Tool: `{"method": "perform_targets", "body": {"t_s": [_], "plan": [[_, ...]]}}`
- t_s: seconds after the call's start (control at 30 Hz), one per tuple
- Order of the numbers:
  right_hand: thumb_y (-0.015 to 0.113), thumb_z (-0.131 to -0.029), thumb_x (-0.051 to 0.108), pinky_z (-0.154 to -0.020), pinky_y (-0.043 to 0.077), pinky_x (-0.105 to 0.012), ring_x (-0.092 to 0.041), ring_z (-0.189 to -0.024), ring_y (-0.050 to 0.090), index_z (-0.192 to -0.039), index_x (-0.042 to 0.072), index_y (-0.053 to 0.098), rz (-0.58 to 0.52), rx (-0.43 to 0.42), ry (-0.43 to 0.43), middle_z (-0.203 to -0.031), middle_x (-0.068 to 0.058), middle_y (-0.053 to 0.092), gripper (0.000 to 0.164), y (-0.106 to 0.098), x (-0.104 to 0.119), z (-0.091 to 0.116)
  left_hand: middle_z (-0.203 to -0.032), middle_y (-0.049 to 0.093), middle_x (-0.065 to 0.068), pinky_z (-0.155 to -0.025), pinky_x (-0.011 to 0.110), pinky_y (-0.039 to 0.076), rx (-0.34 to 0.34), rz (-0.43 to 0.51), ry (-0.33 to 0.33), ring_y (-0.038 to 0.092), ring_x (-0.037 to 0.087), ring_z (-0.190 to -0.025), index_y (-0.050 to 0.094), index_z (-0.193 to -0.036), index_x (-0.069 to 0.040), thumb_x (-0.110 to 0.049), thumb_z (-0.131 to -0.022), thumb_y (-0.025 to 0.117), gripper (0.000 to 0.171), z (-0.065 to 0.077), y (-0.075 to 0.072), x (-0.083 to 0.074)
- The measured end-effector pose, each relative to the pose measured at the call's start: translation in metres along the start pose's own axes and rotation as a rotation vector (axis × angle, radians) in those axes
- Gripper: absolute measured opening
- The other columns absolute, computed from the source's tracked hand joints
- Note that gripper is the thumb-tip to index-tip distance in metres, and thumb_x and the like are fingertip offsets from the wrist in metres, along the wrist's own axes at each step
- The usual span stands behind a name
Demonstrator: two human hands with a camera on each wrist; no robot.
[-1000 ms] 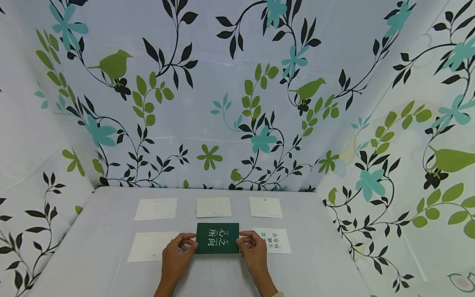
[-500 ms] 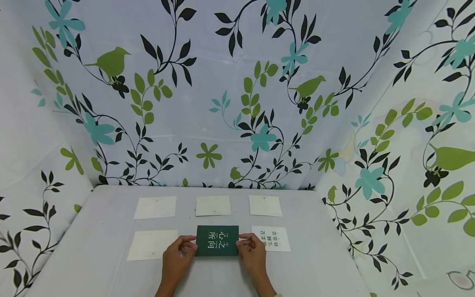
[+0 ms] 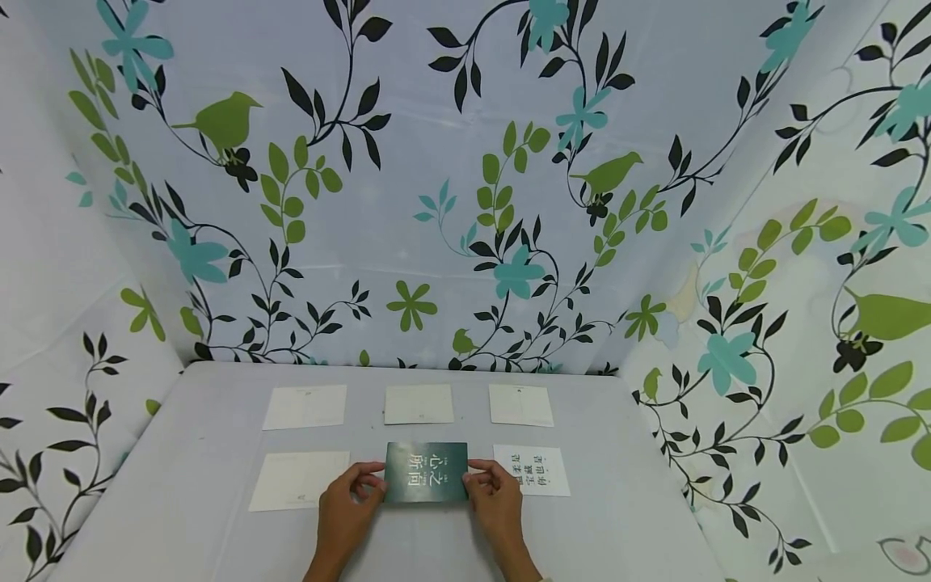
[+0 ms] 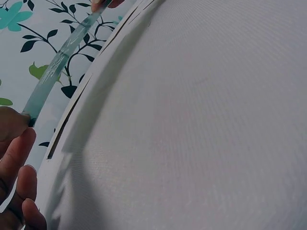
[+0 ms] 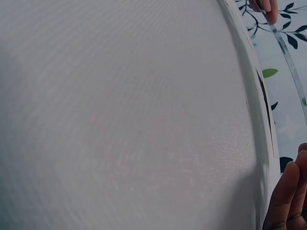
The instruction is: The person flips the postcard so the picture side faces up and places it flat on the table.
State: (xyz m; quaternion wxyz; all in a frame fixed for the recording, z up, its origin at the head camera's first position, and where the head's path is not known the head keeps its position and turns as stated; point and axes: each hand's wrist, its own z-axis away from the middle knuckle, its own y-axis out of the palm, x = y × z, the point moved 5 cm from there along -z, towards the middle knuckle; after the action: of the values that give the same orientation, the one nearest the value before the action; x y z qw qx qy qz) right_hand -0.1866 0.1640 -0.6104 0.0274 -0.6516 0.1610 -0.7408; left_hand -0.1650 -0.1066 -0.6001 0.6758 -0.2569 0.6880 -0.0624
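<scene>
A dark green card (image 3: 426, 473) with white characters is held up off the table between my two hands. My left hand (image 3: 347, 509) pinches its left edge, and my right hand (image 3: 498, 508) pinches the right one. Light glares on the upper part of its face. From the left wrist view the card (image 4: 60, 62) appears nearly edge-on as a pale green strip, apart from the white surface. The right wrist view shows it as a thin strip (image 5: 290, 64) as well. Partly behind my right hand lies a white card with dark characters (image 3: 541, 470).
On the white table (image 3: 218, 485) lie several cream cards: one at the back left (image 3: 305, 406), one at the back middle (image 3: 418, 404), one at the back right (image 3: 520, 405) and one left of my hand (image 3: 294, 481). Patterned cloth (image 3: 407, 202) hangs behind.
The green card has come slightly lower in the head view over the second. Its face now catches more light and looks paler. Both hands keep their pinch on its edges.
</scene>
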Motion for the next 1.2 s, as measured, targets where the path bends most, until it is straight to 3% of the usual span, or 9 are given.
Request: {"method": "perform_targets", "body": {"t_s": [0.43,0.8,1.2], "plan": [[0.082,-0.087,0.01,-0.059,0.056,-0.023,-0.012,-0.066,0.066,-0.124,0.015,0.076,0.019,0.047,-0.022,-0.089,-0.003,0.075,0.038,0.0008,0.0023,0.0013,-0.087,0.075,-0.005,-0.071,0.026,0.043,0.074,-0.02,-0.006,0.055,0.008,-0.077,0.076,-0.125,-0.018,-0.015,-0.09,0.084,0.037,-0.0006,0.0,-0.0065],[0.084,-0.085,0.01,-0.06,0.057,-0.024,-0.012,-0.069,0.065,-0.13,0.015,0.075,0.046,0.057,-0.032,-0.096,-0.004,0.071,0.046,0.0016,0.0053,0.0028,-0.099,0.072,-0.003,-0.077,0.026,0.046,0.077,-0.04,0.016,0.055,0.011,-0.085,0.073,-0.134,-0.018,-0.014,-0.087,0.087,0.05,-0.0019,0.0026,-0.0039],[0.083,-0.086,0.012,-0.06,0.058,-0.024,-0.015,-0.07,0.066,-0.13,0.018,0.075,0.066,0.041,-0.012,-0.094,-0.002,0.071,0.045,0.003,0.0051,0.0031,-0.099,0.071,-0.003,-0.075,0.026,0.047,0.083,-0.028,0.028,0.056,0.01,-0.084,0.072,-0.135,-0.017,-0.013,-0.086,0.087,0.051,-0.0022,0.0017,-0.0031]]}}
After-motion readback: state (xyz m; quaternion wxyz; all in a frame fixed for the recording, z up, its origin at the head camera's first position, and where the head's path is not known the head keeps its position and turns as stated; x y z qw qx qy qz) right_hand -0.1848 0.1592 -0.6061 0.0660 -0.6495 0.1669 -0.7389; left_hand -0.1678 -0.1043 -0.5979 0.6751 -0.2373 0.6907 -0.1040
